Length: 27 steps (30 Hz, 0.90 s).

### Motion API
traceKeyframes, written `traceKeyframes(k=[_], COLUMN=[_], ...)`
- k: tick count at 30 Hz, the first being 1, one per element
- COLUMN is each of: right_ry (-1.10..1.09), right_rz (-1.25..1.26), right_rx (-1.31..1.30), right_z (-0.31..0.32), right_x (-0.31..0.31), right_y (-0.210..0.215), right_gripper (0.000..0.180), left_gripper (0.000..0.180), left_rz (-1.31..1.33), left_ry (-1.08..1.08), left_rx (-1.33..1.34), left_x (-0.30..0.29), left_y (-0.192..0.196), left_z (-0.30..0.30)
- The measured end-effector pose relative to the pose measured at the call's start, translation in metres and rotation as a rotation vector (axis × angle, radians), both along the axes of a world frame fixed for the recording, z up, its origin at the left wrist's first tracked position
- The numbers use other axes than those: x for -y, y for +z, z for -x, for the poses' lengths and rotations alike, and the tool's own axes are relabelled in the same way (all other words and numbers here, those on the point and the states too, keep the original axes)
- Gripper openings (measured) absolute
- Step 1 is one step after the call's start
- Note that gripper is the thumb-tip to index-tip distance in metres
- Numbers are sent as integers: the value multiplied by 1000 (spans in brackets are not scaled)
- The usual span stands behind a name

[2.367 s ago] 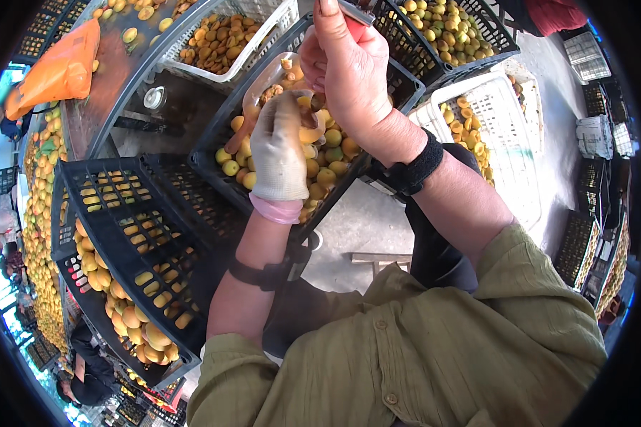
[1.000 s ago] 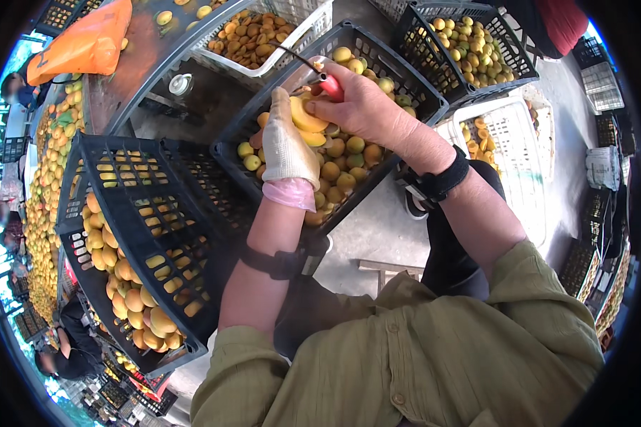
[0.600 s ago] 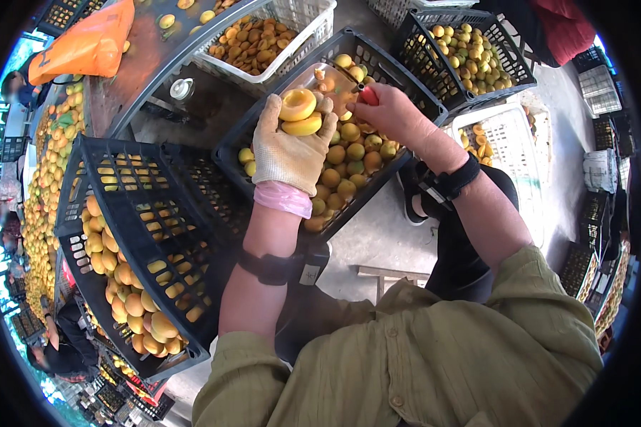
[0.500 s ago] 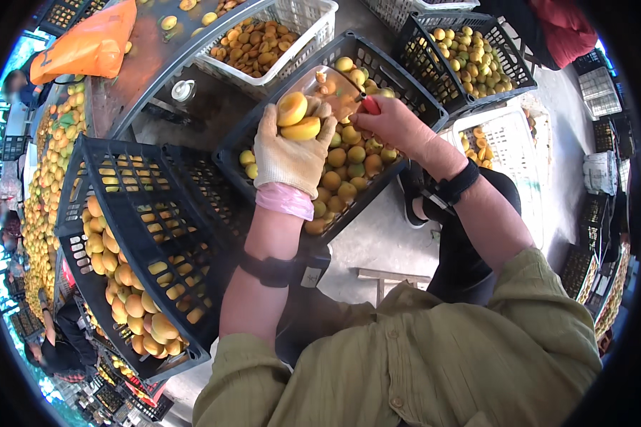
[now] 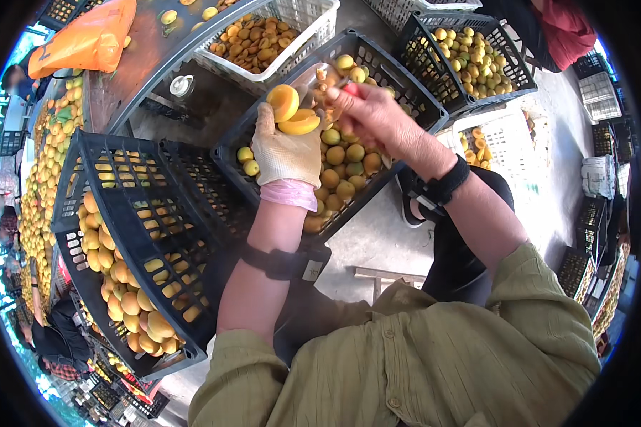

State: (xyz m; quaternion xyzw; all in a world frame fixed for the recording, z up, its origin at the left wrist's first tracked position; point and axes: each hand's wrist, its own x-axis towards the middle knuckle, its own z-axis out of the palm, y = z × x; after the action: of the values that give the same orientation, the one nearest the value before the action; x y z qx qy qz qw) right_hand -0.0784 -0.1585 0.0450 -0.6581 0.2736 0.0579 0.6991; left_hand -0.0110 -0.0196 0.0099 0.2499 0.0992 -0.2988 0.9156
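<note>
Left hand (image 5: 286, 151), gloved in white with a pink cuff, raised over the near-left part of the black crate (image 5: 406, 92), fingers clenched around two halves of an apricot (image 5: 292, 112), cut faces showing, one half up and one lying just under it. Right hand (image 5: 374, 117), bare, just beside those halves, fingers closed on a small red-handled knife (image 5: 352, 90); blade hard to make out against the fruit. Below both hands, whole apricots (image 5: 343, 164) heaped in the crate, thickest toward its middle and far-right corner. Beyond its far edge, a white basket (image 5: 308, 23) holding darker cut pieces (image 5: 255, 43). At the left, an open black tray (image 5: 132, 213) tilted up, more yellow fruit behind its bars. To the far right, another black crate (image 5: 493, 78) of apricots, well apart from the hands. Dark bands on both wrists, olive sleeves at the lower edge.
</note>
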Motion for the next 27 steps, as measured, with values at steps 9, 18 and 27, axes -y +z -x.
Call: traceKeyframes(k=[9,18,27], right_ry=[78,93,-169], right_rz=[-50,-372,71], right_rx=[315,224,270], right_z=[6,6,-1], right_x=[-29,-27,-56], right_y=[-19,-7,-24], right_gripper=[35,34,11], left_gripper=[37,37,37], left_rz=[-74,-158,-375], left_ry=[36,95,332], left_rx=[-16,-27,270], left_x=[-2,-13,4], left_y=[9,16,8], left_z=[1,-11,9])
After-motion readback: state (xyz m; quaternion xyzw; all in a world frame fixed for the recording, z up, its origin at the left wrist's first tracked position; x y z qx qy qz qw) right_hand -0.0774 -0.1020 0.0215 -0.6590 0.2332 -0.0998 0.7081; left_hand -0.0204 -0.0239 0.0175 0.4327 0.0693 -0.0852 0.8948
